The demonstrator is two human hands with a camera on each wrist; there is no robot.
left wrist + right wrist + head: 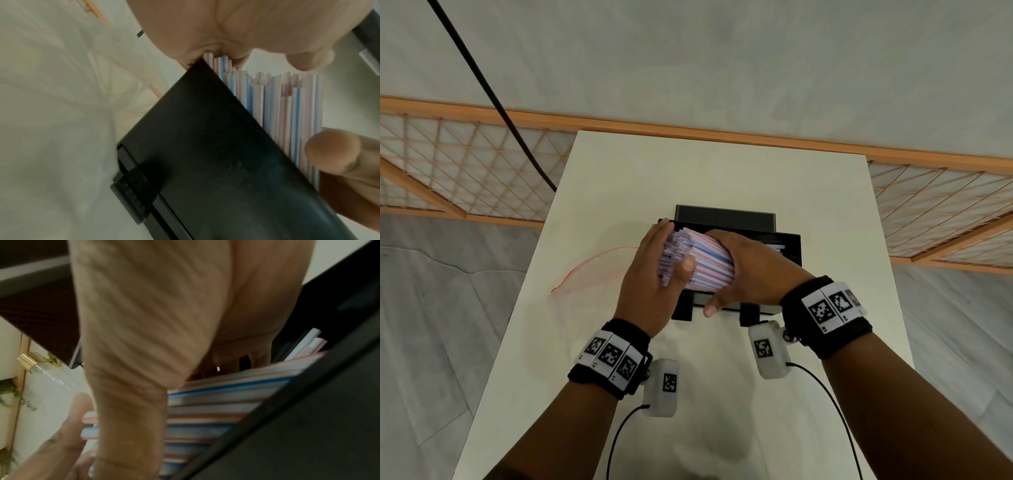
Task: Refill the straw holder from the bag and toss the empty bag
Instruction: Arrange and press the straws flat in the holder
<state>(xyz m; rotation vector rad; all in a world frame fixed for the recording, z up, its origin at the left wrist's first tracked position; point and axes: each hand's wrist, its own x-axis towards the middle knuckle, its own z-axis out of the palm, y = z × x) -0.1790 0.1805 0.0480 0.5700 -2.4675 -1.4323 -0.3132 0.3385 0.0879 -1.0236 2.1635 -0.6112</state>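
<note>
A thick bundle of red-, blue- and white-striped straws [709, 263] lies crosswise over the open black straw holder [789, 246] in the middle of the white table. My right hand [743, 270] grips the bundle from above, thumb at the near side. My left hand [650, 270] presses its palm and straight fingers against the straws' left ends, thumb lying on the bundle. The left wrist view shows the straw ends [287, 105] meeting my palm [246, 24] above the holder's wall [205, 154]. The empty clear bag [592, 263] with its red zip lies flat left of the holder.
The holder's black lid [726, 217] stands raised at its far side. The white table [722, 171] ends just behind the holder, with a wooden lattice screen [465, 171] beyond it. A black cable [493, 99] hangs at the upper left. Grey floor lies on both sides.
</note>
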